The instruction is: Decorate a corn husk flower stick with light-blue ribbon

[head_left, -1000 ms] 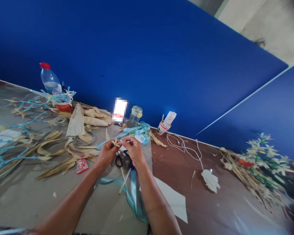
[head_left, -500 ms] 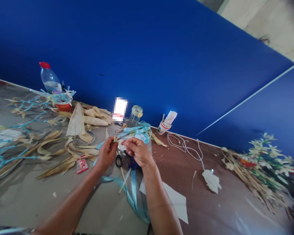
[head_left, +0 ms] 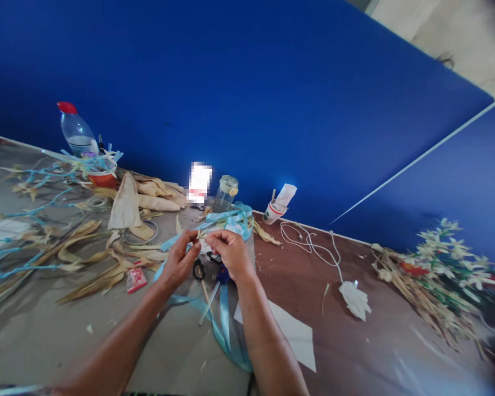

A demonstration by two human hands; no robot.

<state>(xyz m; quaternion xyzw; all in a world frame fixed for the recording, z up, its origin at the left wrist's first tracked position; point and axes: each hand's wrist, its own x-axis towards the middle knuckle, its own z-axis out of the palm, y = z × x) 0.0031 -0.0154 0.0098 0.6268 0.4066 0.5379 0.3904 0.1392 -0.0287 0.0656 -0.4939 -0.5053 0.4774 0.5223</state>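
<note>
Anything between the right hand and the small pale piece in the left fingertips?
Nothing visible. The right hand has its fingertips right beside the small pale piece in the left hand; can't tell if they touch. Black looped handles and light-blue ribbon are outside that gap.

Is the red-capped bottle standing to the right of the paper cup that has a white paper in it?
No, the red-capped bottle stands at the far left, well left of the paper cup.
</note>
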